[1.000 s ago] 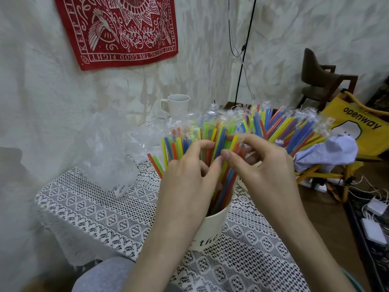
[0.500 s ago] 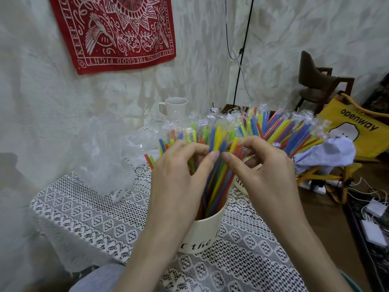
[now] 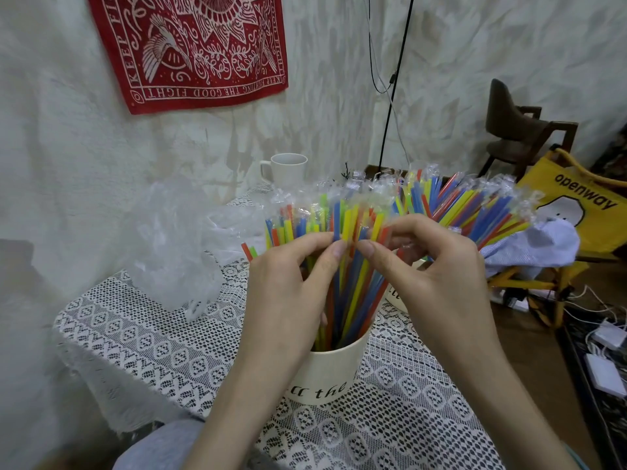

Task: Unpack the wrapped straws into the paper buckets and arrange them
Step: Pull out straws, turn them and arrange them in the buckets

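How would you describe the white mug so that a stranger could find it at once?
Start at the red cloth hanging on the wall and look down to the far edge of the lace-covered table. The white mug stands there, behind the straws. Unlike the paper bucket, it has a handle and no lettering.

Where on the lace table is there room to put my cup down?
Bare lace tablecloth lies left of the cream paper bucket of straws, below the crumpled clear plastic wrap. More lies at the near right edge. Behind the bucket it is crowded: wrapped straws, a white mug.
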